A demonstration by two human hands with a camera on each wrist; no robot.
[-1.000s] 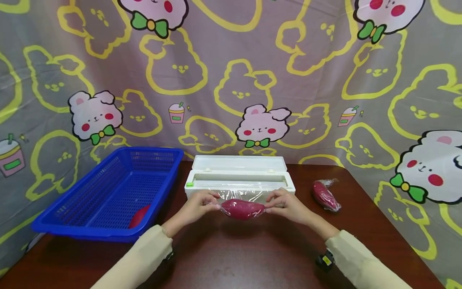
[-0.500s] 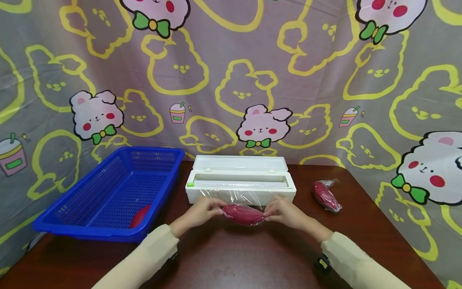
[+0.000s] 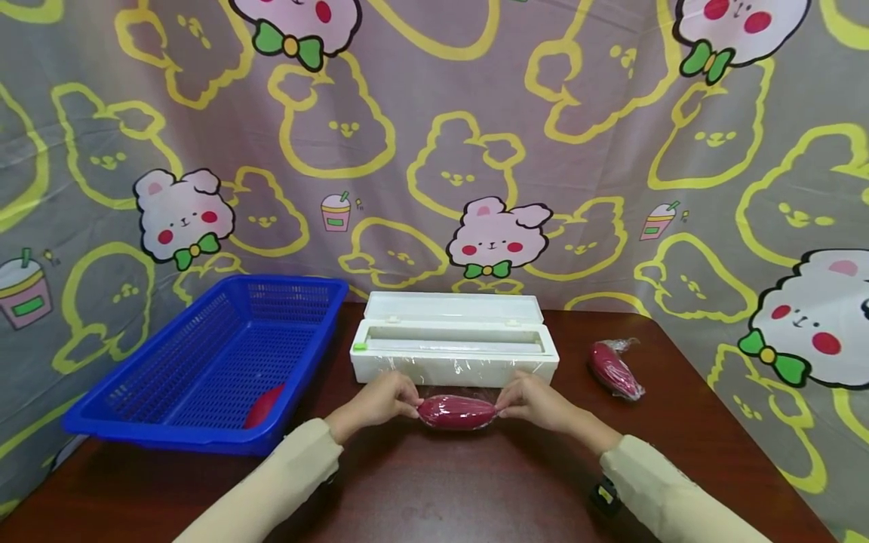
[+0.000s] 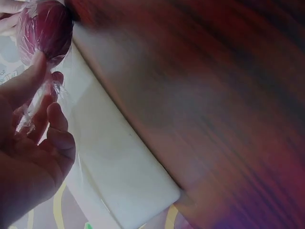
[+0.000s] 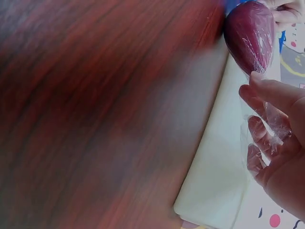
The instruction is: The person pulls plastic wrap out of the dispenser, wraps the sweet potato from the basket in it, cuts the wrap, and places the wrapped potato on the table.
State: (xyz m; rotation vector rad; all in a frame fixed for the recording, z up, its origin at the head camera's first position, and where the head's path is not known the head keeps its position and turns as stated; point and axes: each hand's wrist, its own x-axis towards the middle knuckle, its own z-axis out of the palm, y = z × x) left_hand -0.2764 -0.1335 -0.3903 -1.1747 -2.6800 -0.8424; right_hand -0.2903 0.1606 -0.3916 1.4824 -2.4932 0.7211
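A sweet potato (image 3: 457,412) with smooth purplish-red skin is wrapped in clear cling film and held level between both hands, close over the table. My left hand (image 3: 380,403) pinches the twisted film at its left end with thumb and forefinger. At the opposite end, my right hand (image 3: 543,400) pinches the film in the same way. Loose crumpled film trails into the palm in the left wrist view, and a similar film tail (image 5: 276,124) lies against the right fingers. Just behind the hands stands a white cling film dispenser (image 3: 455,369), lid raised, with its roll (image 3: 455,347) inside.
Another film-wrapped sweet potato (image 3: 614,369) lies on the dark wooden table (image 3: 448,490) at the right. To the left, a blue plastic basket (image 3: 170,436) contains a red sweet potato (image 3: 263,407) near its front corner. A patterned cloth (image 3: 421,151) hangs behind the table.
Both hands have lowered the wrapped sweet potato towards the table and drawn it slightly nearer, away from the dispenser. The sweet potato tilted briefly and is level again.
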